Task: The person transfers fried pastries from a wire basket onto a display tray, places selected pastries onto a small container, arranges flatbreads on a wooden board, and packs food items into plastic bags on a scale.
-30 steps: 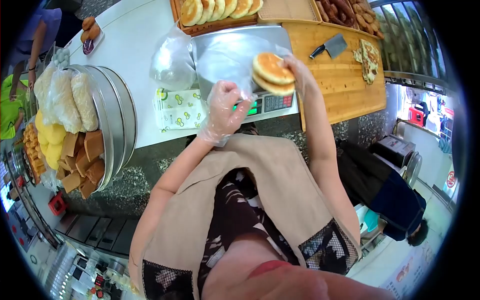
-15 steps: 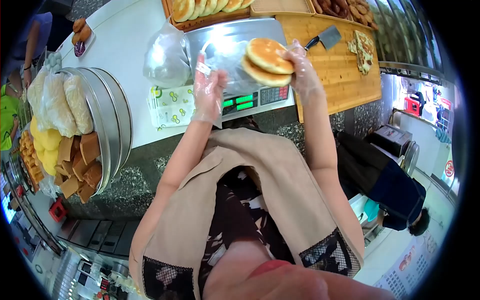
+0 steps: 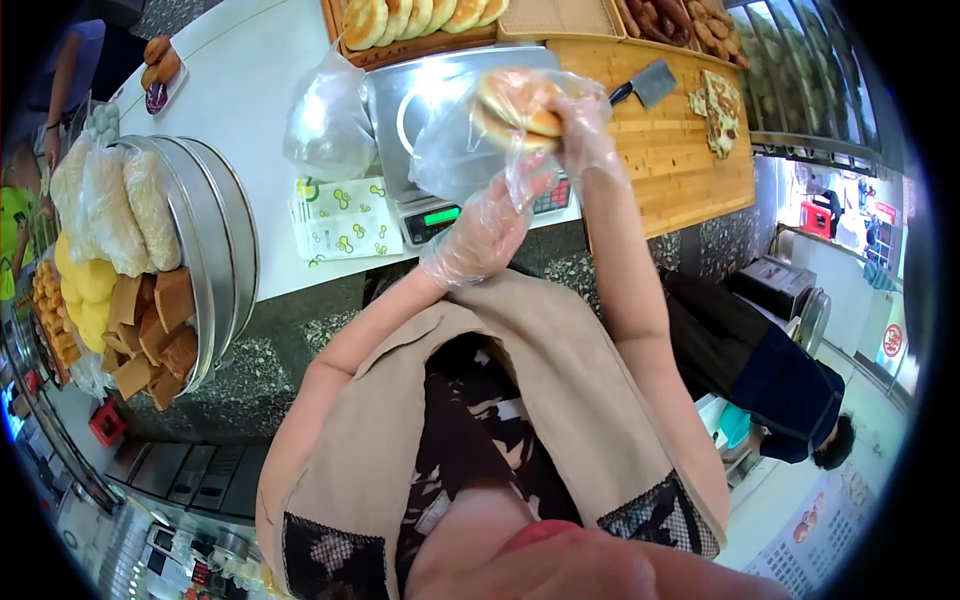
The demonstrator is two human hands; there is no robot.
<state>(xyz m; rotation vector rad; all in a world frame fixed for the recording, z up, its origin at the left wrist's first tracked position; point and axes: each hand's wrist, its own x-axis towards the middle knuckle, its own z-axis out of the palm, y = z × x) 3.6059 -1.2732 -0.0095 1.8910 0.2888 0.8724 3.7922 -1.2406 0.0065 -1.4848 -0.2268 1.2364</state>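
Note:
Two round golden flatbreads (image 3: 518,103), one on the other, are inside a thin clear plastic bag (image 3: 445,150) above the metal scale (image 3: 392,95). My right hand (image 3: 583,130), in a clear plastic glove, grips the breads at their right side. Just below them my left hand (image 3: 492,225), also gloved, has its fingers closed on the bag's edge. The scale's green display shows to the left of my left hand. Left of the scale stand a filled plastic bag (image 3: 330,120) and a stack of printed green-and-white bags (image 3: 345,220).
A cleaver (image 3: 655,84) and a piece of filled flatbread (image 3: 720,112) lie on a wooden board (image 3: 650,190). More flatbreads (image 3: 425,20) fill a tray at the back. Steamer trays (image 3: 215,250) with food stand left. A person (image 3: 770,380) is at the right.
The two breads have gone from the open into the clear bag. My left hand has moved right and down toward them, and its fingers have closed on the bag.

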